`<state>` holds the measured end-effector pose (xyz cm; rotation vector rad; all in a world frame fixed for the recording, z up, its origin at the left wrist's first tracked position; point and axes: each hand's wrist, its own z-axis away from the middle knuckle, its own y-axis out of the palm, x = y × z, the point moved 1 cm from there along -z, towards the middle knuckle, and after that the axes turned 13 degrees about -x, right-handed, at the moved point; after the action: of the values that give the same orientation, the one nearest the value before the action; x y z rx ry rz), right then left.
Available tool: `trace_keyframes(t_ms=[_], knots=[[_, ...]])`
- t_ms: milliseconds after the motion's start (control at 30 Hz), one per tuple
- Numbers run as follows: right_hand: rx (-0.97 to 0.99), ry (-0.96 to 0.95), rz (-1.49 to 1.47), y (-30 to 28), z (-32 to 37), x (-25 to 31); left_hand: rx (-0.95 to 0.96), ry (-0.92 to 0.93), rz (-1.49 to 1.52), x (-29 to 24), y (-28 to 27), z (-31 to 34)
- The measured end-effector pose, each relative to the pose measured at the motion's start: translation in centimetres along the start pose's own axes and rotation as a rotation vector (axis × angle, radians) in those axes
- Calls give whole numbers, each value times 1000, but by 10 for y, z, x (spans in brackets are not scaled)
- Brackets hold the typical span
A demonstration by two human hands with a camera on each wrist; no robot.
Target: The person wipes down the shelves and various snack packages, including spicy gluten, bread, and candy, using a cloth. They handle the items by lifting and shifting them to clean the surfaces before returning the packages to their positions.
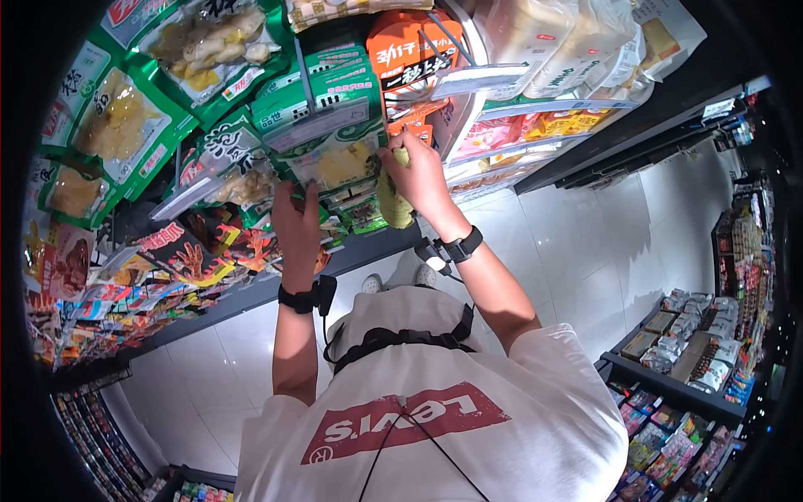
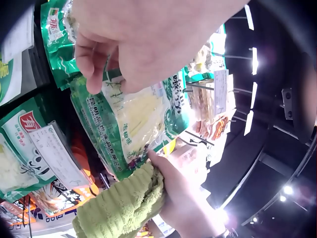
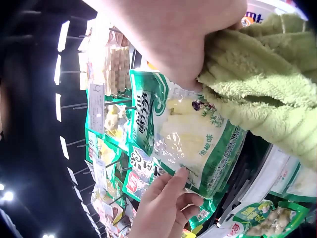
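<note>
A stack of green-edged clear food bags (image 2: 143,114) with pale yellow strips inside hangs at the shelf front. My left hand (image 1: 297,230) pinches one side edge of the stack, thumb on the front face and the other fingers curled by the edge, as the right wrist view shows. My right hand (image 1: 418,171) grips a folded yellow-green towel (image 2: 121,203). In the left wrist view its fingertip is right at the opposite side edge of the bags. The towel hangs below that hand in the head view and hides part of its fingers.
Other green bags (image 1: 117,117) hang on hooks to the left. Orange packets (image 1: 410,54) are beside the stack, and loaves of bread (image 1: 535,42) stand on the shelf at right. Price tag holders (image 1: 318,125) jut out in front. Behind are tiled floor (image 1: 577,243) and more shelves.
</note>
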<state>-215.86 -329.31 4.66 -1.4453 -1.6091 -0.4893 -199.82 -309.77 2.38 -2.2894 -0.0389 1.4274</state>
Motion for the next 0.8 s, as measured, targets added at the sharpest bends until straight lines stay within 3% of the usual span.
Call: trace_keyframes(t_ms=[133, 267, 467, 567, 633, 800], knots=[[-33, 69, 58, -6, 10, 9, 18, 43, 46, -1, -5, -2], [-9, 111, 71, -17, 21, 13, 90, -56, 12, -3, -12, 3], [-23, 272, 92, -43, 46, 12, 34, -19, 64, 8, -11, 28], [14, 254, 102, -60, 56, -11, 63, -12, 28, 15, -8, 48], [41, 269, 84, -74, 53, -24, 114, -105, 62, 16, -3, 57], [31, 253, 46, -129, 33, -56, 93, 56, 21, -15, 35, 83]])
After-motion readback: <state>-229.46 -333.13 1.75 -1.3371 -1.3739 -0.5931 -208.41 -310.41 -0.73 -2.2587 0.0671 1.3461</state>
